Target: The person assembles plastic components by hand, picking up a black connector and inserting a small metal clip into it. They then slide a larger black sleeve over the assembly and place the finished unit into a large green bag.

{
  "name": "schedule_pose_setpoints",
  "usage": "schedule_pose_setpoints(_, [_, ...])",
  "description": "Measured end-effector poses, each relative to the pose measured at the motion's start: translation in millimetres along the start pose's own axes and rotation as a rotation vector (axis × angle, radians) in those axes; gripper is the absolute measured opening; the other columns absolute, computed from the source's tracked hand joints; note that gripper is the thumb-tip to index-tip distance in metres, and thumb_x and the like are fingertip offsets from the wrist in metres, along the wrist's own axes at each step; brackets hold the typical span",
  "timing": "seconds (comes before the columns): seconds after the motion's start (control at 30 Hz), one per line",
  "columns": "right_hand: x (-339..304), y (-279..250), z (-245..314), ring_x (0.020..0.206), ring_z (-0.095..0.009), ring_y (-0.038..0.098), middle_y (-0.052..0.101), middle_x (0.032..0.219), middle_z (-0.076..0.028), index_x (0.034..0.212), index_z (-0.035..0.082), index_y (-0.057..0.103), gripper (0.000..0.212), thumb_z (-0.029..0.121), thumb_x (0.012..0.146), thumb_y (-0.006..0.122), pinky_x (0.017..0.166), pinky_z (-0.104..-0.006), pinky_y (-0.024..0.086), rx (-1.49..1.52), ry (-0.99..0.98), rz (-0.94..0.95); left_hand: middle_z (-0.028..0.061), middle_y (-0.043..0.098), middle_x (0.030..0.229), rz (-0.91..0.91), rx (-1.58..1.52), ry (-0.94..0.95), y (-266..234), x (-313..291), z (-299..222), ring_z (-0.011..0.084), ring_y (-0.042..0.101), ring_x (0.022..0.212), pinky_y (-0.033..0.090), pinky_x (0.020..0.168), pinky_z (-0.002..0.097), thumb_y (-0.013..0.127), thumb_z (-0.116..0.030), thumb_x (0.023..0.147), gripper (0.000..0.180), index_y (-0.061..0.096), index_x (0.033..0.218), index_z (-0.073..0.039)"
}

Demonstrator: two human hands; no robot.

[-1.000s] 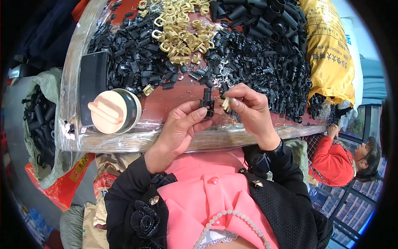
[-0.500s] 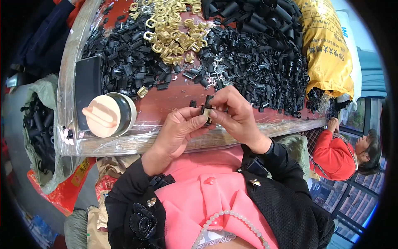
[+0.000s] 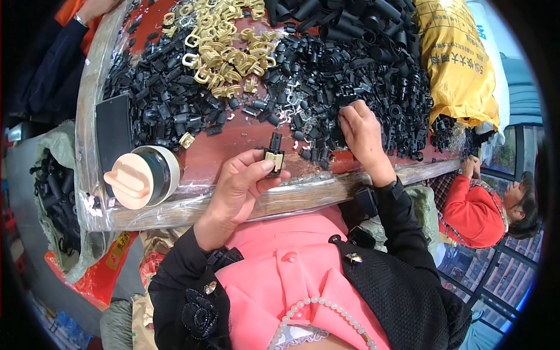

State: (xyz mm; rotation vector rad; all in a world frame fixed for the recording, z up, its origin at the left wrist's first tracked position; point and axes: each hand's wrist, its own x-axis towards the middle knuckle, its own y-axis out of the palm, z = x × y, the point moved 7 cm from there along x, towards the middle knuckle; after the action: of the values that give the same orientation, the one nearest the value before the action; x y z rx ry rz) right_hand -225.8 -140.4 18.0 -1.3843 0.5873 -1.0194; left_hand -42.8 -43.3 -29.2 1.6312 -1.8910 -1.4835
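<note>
1. I see my left hand (image 3: 242, 181) raised just above the near edge of the desk (image 3: 233, 149), its grip pinching a small black clip with a tan insert (image 3: 273, 156) between thumb and fingertips; the piece stands upright, its black stem pointing away from me.

2. My right hand (image 3: 360, 131) lies further out and to the right of that grip, palm down, fingertips pressed into the heap of black plastic parts (image 3: 350, 64). Whether that grip has closed on a part I cannot tell, since the fingertips are buried among the pieces.

3. The two hands are apart, with a bare strip of reddish desk between them and a few loose black pieces and small metal hooks scattered on it.

4. Beyond the left grip and a little to its left sits a pile of tan plastic parts (image 3: 224, 49), ringed by more black ones.

5. Left of the left grip stands a round tin with a pale peach lid (image 3: 140, 178), and just behind it a flat black slab (image 3: 114, 128), both near the desk's edge.

6. Far right of the right grip, a yellow sack (image 3: 458, 64) rests on the desk against the black heap.

7. Below the desk to the right, another person in a red top (image 3: 472, 213) is seated; that person's hands are well apart from mine.
</note>
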Motion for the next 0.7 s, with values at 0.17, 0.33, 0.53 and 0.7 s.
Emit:
schedule_pose_setpoints(0.17, [2.6,-13.3,4.5,0.068,-0.027,0.051,0.049,0.079,-0.01,0.087,0.003,0.054,0.017,0.003,0.07,0.058,0.057,-0.0302,0.041,0.212,0.055,-0.167,0.0122,0.058,0.088,0.001,-0.008,0.014,0.2,0.3,-0.6,0.0186,0.06,0.078,0.051,0.068,0.0229,0.055,-0.013,0.077,0.026,0.052,0.096,0.004])
schedule_pose_setpoints(0.33, [11.6,-3.7,12.1,0.064,-0.026,0.049,0.048,0.078,-0.01,0.084,0.002,0.051,0.016,0.002,0.069,0.058,0.055,-0.0291,0.04,0.212,-0.017,-0.049,0.0126,0.058,0.089,0.01,-0.039,0.002,-4.3,0.1,-0.2,0.0194,0.059,0.079,0.051,0.069,0.0232,0.054,-0.012,0.078,0.025,0.051,0.096,0.004])
schedule_pose_setpoints(0.53, [13.2,-2.8,15.7,0.059,-0.022,0.046,0.046,0.073,-0.009,0.082,0.002,0.048,0.017,-0.001,0.069,0.057,0.051,-0.0259,0.037,0.285,-0.016,0.001,0.0107,0.058,0.086,0.057,-0.087,0.029,-1.0,-1.4,-2.6,0.0178,0.059,0.079,0.05,0.07,0.0224,0.053,-0.008,0.078,0.021,0.051,0.095,0.004])
schedule_pose_setpoints(0.7, [9.6,0.1,14.3,0.058,-0.012,0.045,0.045,0.066,-0.003,0.082,0.003,0.047,0.014,-0.001,0.072,0.055,0.051,-0.0222,0.034,0.395,0.079,-0.028,0.0094,0.058,0.085,0.076,-0.115,0.036,-1.5,-3.0,-3.9,0.0166,0.059,0.079,0.05,0.07,0.0223,0.053,-0.007,0.078,0.019,0.052,0.094,0.003])
